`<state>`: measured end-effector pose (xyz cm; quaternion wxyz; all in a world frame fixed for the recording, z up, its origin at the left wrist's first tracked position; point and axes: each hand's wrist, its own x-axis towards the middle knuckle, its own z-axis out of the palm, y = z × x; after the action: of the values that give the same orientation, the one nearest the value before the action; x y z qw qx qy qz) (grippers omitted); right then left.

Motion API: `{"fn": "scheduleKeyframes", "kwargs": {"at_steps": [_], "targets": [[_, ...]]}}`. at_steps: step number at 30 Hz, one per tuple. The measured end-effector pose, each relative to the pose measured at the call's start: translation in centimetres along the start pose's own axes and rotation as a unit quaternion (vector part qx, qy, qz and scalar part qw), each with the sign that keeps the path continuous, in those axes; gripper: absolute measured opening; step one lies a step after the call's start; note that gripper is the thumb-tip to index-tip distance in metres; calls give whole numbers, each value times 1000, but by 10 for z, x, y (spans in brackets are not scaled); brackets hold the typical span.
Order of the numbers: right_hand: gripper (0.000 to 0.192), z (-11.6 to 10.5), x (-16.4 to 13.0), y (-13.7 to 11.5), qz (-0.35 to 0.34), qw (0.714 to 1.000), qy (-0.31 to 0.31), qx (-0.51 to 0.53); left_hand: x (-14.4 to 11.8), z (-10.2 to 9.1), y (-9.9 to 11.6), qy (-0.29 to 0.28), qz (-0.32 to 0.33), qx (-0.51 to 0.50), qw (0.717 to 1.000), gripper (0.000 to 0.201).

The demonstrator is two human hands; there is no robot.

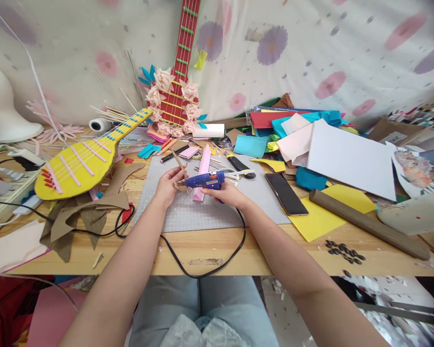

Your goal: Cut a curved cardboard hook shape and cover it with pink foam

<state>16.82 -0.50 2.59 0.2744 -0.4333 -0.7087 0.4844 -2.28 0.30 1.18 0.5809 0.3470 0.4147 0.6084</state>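
Note:
My right hand grips a blue glue gun, its nozzle pointing left at a small brown cardboard piece pinched in my left hand. Both hands hover over a grey cutting mat at the middle of the wooden table. A pink folded foam strip lies on the mat just behind the gun. The gun's black cord loops off the table's front edge.
A yellow paper guitar lies at left, a red one leans on the back cloth. A phone, a brown cardboard tube, yellow sheets, black seeds and a pile of coloured foam lie at right. Brown cardboard scraps lie at left.

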Motion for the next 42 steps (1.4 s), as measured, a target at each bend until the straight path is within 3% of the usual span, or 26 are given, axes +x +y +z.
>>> {"fn": "scheduleKeyframes", "kwargs": {"at_steps": [24, 42], "targets": [[43, -8, 1, 9, 0, 1000, 21, -12, 2, -3, 2, -3, 1, -17, 1000, 36], [43, -13, 2, 11, 6, 997, 70, -15, -2, 0, -1, -27, -68, 12, 997, 20]]}}
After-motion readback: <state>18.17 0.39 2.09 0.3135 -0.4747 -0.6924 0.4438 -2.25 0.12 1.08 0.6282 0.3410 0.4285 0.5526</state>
